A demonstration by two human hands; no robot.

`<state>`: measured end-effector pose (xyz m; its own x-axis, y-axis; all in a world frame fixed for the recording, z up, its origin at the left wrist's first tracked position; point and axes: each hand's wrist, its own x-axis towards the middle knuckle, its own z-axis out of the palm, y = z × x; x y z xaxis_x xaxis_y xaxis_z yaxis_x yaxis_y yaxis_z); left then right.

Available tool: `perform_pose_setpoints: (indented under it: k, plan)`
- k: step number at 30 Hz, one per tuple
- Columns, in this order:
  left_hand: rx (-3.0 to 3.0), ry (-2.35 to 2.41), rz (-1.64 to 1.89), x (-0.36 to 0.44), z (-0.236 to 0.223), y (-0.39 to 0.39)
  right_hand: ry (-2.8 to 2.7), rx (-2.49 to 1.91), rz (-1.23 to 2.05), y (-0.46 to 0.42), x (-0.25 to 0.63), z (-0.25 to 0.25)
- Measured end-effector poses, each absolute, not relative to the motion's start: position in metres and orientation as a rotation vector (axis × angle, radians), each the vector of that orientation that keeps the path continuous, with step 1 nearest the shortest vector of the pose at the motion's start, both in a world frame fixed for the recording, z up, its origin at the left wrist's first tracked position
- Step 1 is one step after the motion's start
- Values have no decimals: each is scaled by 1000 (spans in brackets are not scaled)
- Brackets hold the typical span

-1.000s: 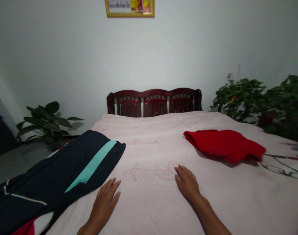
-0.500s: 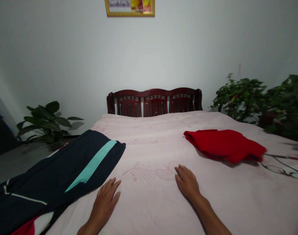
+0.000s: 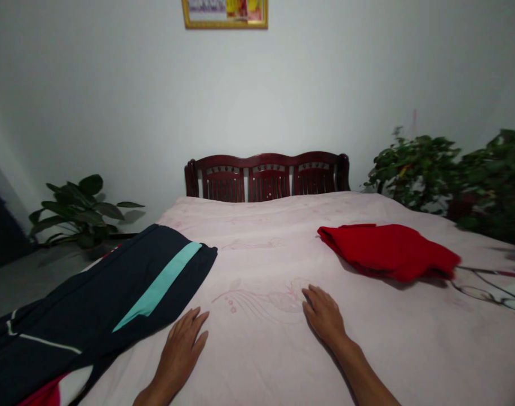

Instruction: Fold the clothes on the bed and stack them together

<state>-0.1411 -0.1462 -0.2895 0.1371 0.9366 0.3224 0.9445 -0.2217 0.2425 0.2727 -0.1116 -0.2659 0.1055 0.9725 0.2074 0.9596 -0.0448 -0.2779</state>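
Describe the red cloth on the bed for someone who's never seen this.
On the pink bedspread, below the dark wooden headboard, look beyond the right hand. There lies a crumpled garment, all red, unlike the navy one with a teal stripe.

A dark red wooden headboard (image 3: pixel 267 179) with three arched, slatted panels stands against a plain pale wall (image 3: pixel 114 101). High on the wall, cut off by the top of the view, hangs a colourful picture in a gold frame (image 3: pixel 224 14). To the left of the headboard, a broad-leaved green houseplant (image 3: pixel 80 211) stands on a grey floor (image 3: pixel 29 287). To the right, two bushy, small-leaved green plants (image 3: pixel 413 169) (image 3: pixel 494 186) crowd beside the bed, with the farther one running off the edge of the view.
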Motion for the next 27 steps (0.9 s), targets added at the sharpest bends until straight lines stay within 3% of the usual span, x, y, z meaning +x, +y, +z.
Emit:
perform_pose_setpoints:
  k: [27]
  plan:
    - [-2357, -1921, -656, -143, -292, -146, -1904, -2037, 14, -111, 274, -270]
